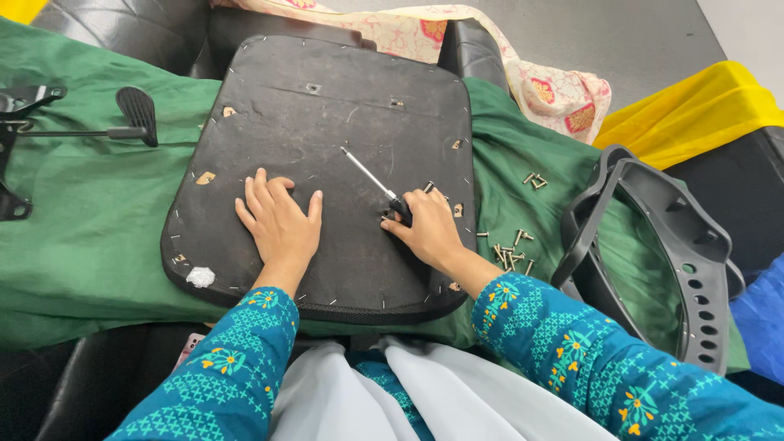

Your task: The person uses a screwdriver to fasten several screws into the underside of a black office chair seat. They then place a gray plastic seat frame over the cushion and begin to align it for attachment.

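Teal embroidered sleeves (pixel 572 359), nearest. Left hand (pixel 280 222): open, palm flat on the black upturned seat-base panel (pixel 327 147), which lies on green cloth (pixel 90 220). Right hand (pixel 429 230): closed round the black handle of a slim steel-shafted screwdriver (pixel 371 181), resting on the panel. Loose silver screws (pixel 510 255) just beside; black plastic armrest frame (pixel 653 245) further right.

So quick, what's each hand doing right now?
Left hand: open, flat on the black seat panel.
Right hand: closed on the screwdriver.
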